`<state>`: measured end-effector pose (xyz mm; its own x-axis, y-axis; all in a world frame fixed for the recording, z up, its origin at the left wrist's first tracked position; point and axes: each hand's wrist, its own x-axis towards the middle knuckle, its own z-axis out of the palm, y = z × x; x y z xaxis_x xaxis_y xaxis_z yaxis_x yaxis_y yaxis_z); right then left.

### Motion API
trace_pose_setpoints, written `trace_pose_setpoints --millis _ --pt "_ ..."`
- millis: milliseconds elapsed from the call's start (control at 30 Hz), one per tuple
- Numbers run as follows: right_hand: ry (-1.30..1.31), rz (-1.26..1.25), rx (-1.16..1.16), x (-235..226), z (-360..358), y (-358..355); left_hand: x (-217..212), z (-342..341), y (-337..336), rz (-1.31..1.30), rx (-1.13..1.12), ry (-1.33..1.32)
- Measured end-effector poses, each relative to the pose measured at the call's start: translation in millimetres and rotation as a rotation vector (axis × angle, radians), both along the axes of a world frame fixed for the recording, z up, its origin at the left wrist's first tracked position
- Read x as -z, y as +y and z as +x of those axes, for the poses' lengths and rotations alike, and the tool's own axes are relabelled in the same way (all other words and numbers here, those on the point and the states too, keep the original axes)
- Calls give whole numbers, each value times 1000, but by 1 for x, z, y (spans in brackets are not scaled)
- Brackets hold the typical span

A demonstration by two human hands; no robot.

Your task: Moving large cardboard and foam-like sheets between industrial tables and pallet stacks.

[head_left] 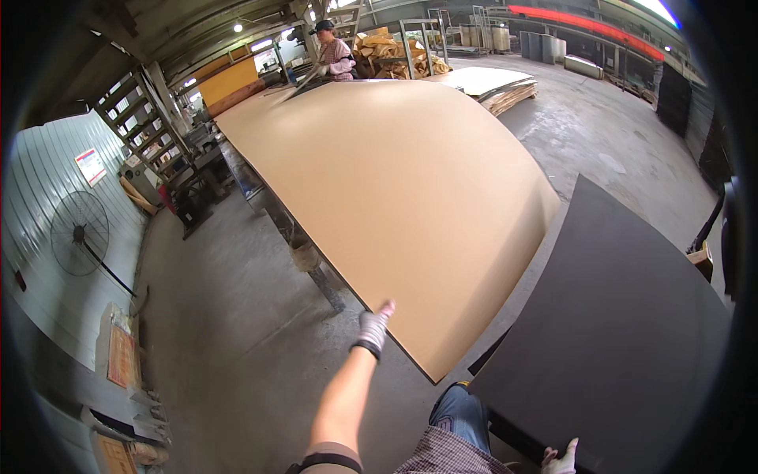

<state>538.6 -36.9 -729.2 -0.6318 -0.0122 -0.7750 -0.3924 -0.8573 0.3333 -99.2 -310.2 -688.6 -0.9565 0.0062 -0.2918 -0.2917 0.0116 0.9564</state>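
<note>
A large, smooth tan sheet point(387, 182) stretches from the far end of a bench toward me, its near corner close to my leg. My left hand point(374, 325), in a pale glove with a dark cuff, grips the sheet's left edge. The thumb lies on top, and the fingers are hidden underneath. To the right, a big black sheet point(616, 332) lies at about waist height. My right hand point(560, 458), also gloved, holds its near edge at the bottom of the view, thumb on top and the other fingers partly hidden.
Across the bench stands a co-worker point(335, 55) in a cap. A stack of boards point(489, 83) sits at the back right. Along the left wall are a fan point(80, 234) and a metal staircase point(146, 118). A bench leg point(325, 286) stands below the tan sheet's left edge.
</note>
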Motion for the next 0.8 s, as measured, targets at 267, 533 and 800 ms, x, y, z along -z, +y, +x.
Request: trace_pose_setpoints --millis 267,533,800 --pt "-418 355 -208 -38 -26 10 162 192 -140 -122 27 -390" --pt "-634 1183 -989 -222 -62 -5 -23 103 -158 371 101 -74" --pt "-300 3229 -494 -520 -218 -12 -341 159 14 52 577 951"
